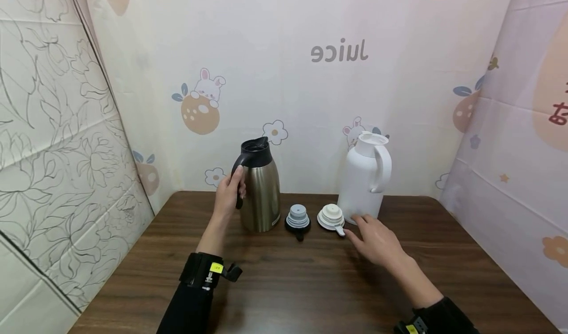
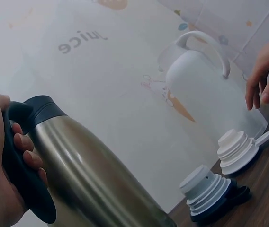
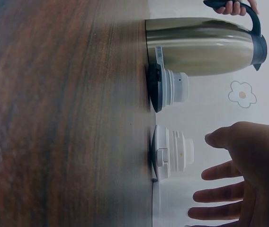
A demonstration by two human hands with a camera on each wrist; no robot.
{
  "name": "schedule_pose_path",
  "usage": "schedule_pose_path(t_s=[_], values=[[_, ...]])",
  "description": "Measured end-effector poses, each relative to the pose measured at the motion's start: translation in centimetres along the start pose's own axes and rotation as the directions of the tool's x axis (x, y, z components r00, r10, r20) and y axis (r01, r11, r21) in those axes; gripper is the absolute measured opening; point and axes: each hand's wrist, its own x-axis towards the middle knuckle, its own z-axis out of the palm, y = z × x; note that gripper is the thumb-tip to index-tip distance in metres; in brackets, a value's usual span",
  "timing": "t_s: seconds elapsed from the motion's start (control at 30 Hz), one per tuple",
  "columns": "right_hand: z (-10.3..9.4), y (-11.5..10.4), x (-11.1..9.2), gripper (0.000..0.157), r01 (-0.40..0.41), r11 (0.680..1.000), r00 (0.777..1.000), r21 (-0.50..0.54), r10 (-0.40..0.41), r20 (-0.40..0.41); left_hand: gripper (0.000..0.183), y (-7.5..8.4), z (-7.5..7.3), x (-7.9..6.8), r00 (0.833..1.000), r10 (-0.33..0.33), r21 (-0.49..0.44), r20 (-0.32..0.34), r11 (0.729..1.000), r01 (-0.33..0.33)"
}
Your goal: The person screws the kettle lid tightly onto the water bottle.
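My left hand (image 1: 228,192) grips the black handle of a brushed gold-steel vacuum jug (image 1: 261,196), which stands upright at the left. Its thumb lies along the top of the handle and its fingers curl round it. The jug's mouth shows no stopper. Just right of it, a black-based stopper (image 1: 298,217) rests upside down, its grey plug upward. A white stopper (image 1: 331,216) lies the same way beside it. My right hand (image 1: 376,241) hovers with fingers spread next to the white stopper, in front of a white vacuum jug (image 1: 360,183), and holds nothing.
The jugs and stoppers stand toward the back of a dark wooden table (image 1: 284,280). A pale printed curtain (image 1: 284,102) hangs behind the table's back edge, with more patterned cloth (image 1: 57,127) on the left side.
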Motion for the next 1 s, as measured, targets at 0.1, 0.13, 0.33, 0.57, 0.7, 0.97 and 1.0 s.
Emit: schedule_pose_path(t_s=[0.1,0.13,0.33,0.57,0.7,0.97,1.0], values=[[-0.1,0.1,-0.1,0.052,-0.01,1.0,1.0,0.002,0.01,0.013,0.046,0.2,-0.4,-0.3,1.0,-0.016,-0.006,0.005,1.0,0.016],[-0.1,0.2,-0.1,0.052,-0.013,1.0,1.0,0.002,0.013,0.017,0.047,0.3,-0.6,-0.4,1.0,-0.023,-0.006,0.003,1.0,0.023],[-0.3,0.3,-0.1,0.052,-0.017,1.0,0.999,0.003,0.017,0.029,0.048,0.9,-1.9,-0.9,0.998,-0.045,-0.011,0.034,0.999,0.045],[-0.6,0.4,0.1,0.05,-0.017,1.0,0.999,0.0,0.017,0.029,0.053,2.3,-2.9,-1.5,0.999,-0.006,0.038,0.031,0.999,0.005],[-0.7,0.4,0.1,0.049,-0.015,1.0,0.999,0.0,0.015,0.03,0.052,2.3,-2.3,-1.7,0.99,0.109,0.093,-0.087,0.99,-0.101],[-0.7,0.5,0.2,0.047,-0.015,1.0,0.999,-0.007,0.016,0.032,0.054,2.5,-1.1,-2.0,0.959,0.155,0.093,-0.237,0.986,-0.136],[-0.6,0.5,0.2,0.047,-0.012,1.0,0.999,-0.006,0.013,0.03,0.054,2.9,-1.0,-2.2,0.964,0.141,0.086,-0.224,0.989,-0.124]])
